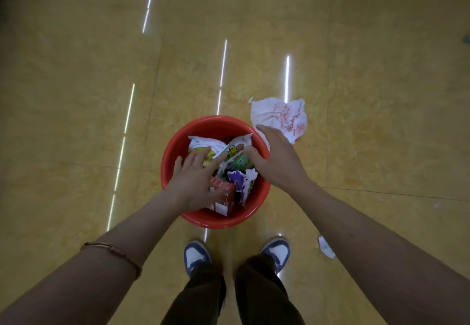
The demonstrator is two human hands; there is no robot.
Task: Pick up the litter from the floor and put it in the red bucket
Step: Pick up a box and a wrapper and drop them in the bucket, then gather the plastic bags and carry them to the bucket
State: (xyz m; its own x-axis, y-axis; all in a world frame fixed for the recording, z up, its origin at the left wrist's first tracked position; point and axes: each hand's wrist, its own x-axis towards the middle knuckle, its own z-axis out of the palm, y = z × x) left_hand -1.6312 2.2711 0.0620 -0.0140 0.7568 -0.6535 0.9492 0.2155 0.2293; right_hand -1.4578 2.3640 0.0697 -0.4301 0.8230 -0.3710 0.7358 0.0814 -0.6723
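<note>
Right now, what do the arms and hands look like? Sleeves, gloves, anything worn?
No sleeves in view: the left forearm and right forearm are both bare. The left hand and right hand are ungloved, with no rings visible. The only item worn is a thin copper-brown bracelet round the left forearm. No watch or markings show.

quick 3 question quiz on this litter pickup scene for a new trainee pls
1. True or false: the red bucket is empty.
2. The white wrapper with red print lies: A) inside the bucket B) on the floor beside the bucket C) under a shoe.
3. How many litter pieces lie on the floor in view?
Key: 1 false, it holds packets. 2 B. 3 two: the wrapper and a small white scrap.
</note>
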